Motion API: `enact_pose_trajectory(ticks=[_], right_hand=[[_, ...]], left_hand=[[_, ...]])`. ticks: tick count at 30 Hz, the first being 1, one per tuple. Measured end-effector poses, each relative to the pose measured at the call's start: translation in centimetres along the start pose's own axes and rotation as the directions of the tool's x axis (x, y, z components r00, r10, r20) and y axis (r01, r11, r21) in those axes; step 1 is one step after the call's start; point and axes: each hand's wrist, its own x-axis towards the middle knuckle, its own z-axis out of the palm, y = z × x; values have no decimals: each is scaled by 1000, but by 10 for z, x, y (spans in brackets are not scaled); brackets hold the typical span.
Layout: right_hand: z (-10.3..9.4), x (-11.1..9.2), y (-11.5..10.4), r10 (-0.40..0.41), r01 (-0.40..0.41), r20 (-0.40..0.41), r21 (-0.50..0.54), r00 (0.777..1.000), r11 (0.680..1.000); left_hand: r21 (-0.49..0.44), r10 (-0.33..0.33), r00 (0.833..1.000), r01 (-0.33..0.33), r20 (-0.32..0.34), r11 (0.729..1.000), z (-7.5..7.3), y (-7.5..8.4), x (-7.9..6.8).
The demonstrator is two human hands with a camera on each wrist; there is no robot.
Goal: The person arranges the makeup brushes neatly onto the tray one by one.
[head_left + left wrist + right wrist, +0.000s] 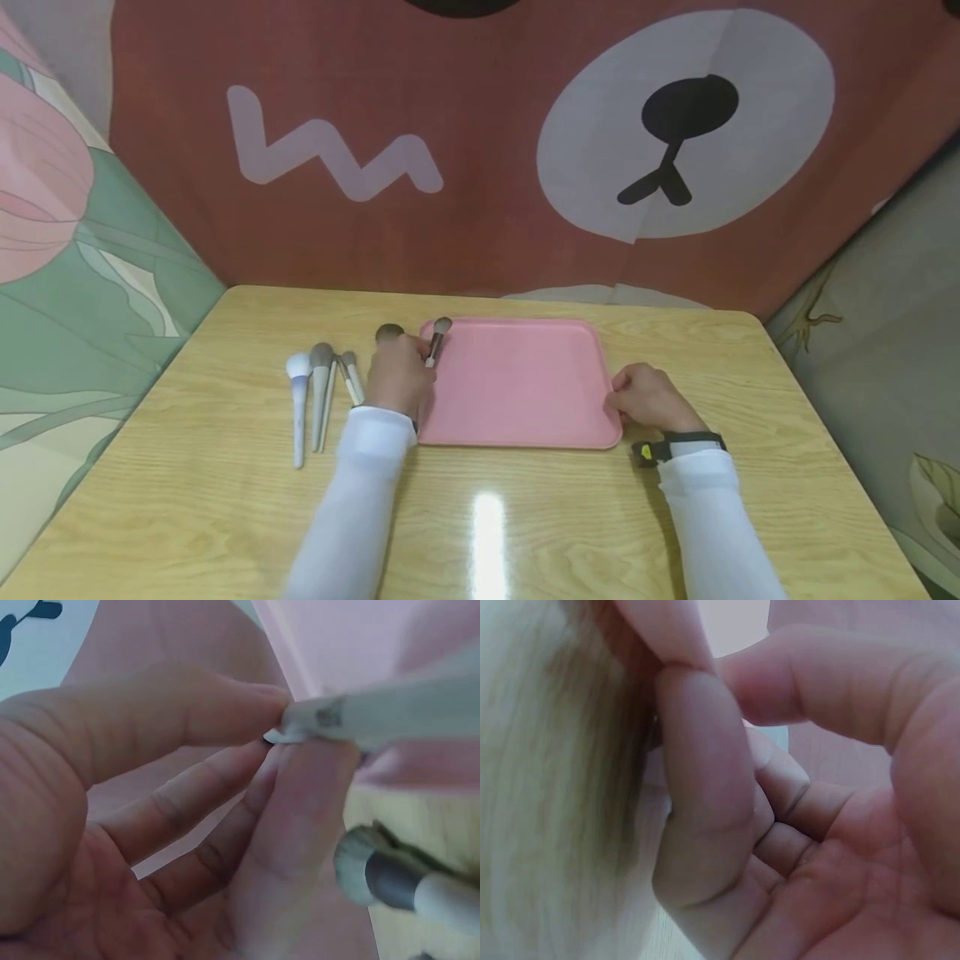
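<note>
My left hand (400,375) pinches the pale handle of a makeup brush (405,712) between thumb and fingers. In the head view a brush with a grey-brown tip and dark ferrule (438,335) slants over the left edge of the pink tray (525,383), its handle running down to this hand. Beyond the knuckles shows a dark, rounded brush head (389,332), the rest of it hidden. On the tray's right side, my right hand (651,398) grips the rim (667,630) between thumb and index finger.
Left of the left hand, several makeup brushes lie side by side on the wooden table (570,525), among them a white-tipped brush (297,400) and a grey-tipped brush (321,375). A wall with a printed bear face (480,233) rises behind the table's far edge.
</note>
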Motion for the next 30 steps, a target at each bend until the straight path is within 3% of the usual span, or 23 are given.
enact_pose_trajectory(ticks=[8, 17, 23, 30], right_hand=[[-1, 0, 0, 4, -4, 6, 4, 1000, 1000], [0, 2, 1, 4, -4, 3, -4, 1000, 1000], [0, 1, 1, 5, -5, 8, -3, 1000, 1000], [0, 0, -1, 16, -17, 13, 4, 1000, 1000]], left_hand=[[37, 61, 998, -62, 23, 997, 13, 11, 0], [75, 46, 999, -46, 15, 996, 26, 17, 3], [77, -3, 1000, 1, 21, 997, 36, 18, 6], [100, -8, 1000, 7, 9, 995, 38, 19, 6]])
